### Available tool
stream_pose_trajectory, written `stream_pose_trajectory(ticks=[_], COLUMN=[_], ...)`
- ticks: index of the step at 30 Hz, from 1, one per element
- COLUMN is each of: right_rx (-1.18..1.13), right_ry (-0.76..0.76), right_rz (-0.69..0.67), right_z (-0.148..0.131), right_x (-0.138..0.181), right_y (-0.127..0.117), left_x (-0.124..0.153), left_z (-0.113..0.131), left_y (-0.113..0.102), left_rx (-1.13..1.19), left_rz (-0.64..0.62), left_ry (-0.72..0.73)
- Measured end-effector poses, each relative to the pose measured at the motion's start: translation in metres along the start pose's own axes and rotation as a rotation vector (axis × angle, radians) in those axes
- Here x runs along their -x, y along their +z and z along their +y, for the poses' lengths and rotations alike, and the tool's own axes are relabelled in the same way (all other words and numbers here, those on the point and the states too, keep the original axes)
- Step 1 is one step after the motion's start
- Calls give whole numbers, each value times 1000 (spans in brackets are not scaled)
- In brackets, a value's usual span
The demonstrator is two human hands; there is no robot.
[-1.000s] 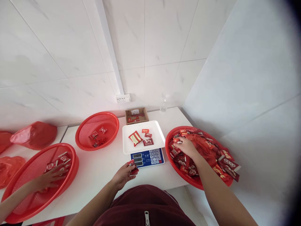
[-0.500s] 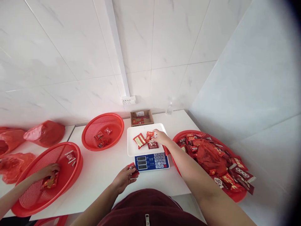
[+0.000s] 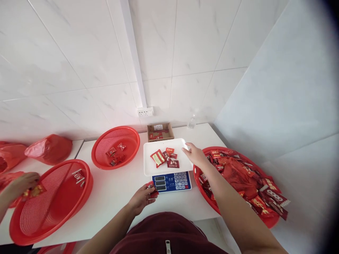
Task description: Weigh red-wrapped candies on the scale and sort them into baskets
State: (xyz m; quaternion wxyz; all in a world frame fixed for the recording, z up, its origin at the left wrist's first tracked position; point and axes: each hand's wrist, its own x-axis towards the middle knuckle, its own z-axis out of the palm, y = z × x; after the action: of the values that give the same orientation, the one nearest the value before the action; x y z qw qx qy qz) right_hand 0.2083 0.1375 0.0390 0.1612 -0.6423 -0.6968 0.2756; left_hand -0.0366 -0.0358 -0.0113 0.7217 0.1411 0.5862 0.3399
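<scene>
My left hand (image 3: pixel 141 198) is closed around small red-wrapped snack packets (image 3: pixel 153 190), just in front of the scale's blue panel (image 3: pixel 172 182). My right hand (image 3: pixel 194 154) is at the right rim of the white weighing tray (image 3: pixel 150 169), its thumb and fingers curled about the edge. On the tray are a red packet with a pale label (image 3: pixel 158 158), a dark red packet (image 3: pixel 173 164) and some smaller red packets (image 3: pixel 170 150). To the right, a red basket (image 3: pixel 197 183) is heaped with red snack packets (image 3: pixel 265 206).
A red basket (image 3: pixel 103 134) with a few packets stands behind left. Nearer left is another red basket (image 3: pixel 87 183), with a co-worker's hand (image 3: pixel 25 183) holding a packet over its edge. A cardboard box (image 3: pixel 169 135) and clear bottle (image 3: pixel 191 121) stand by the wall, red bags (image 3: pixel 50 150) far left.
My right hand has moved from the packets on the tray to its right rim, leaving small packets behind. My left hand stays put. The co-worker's hand has lifted a packet up and left.
</scene>
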Motion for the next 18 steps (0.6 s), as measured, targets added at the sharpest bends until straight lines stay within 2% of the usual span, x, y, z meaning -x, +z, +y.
stream_pose_trajectory(ticks=[3, 6, 10, 14, 18], right_rx=[38, 93, 228, 295, 271], right_ry=[110, 195, 274, 257, 327], right_rz=[24, 10, -142, -270, -242], right_z=[35, 74, 116, 131, 131], right_x=[20, 38, 61, 71, 69], right_y=[-13, -14, 0, 23, 42], left_x=[0, -1, -3, -2, 0], left_z=[-2, -2, -3, -7, -11], left_y=[-1, 0, 0, 0, 2], left_rx=[-6, -8, -21, -35, -45], left_rz=[8, 2, 4, 22, 36], left_ry=[-17, -25, -28, -45, -47])
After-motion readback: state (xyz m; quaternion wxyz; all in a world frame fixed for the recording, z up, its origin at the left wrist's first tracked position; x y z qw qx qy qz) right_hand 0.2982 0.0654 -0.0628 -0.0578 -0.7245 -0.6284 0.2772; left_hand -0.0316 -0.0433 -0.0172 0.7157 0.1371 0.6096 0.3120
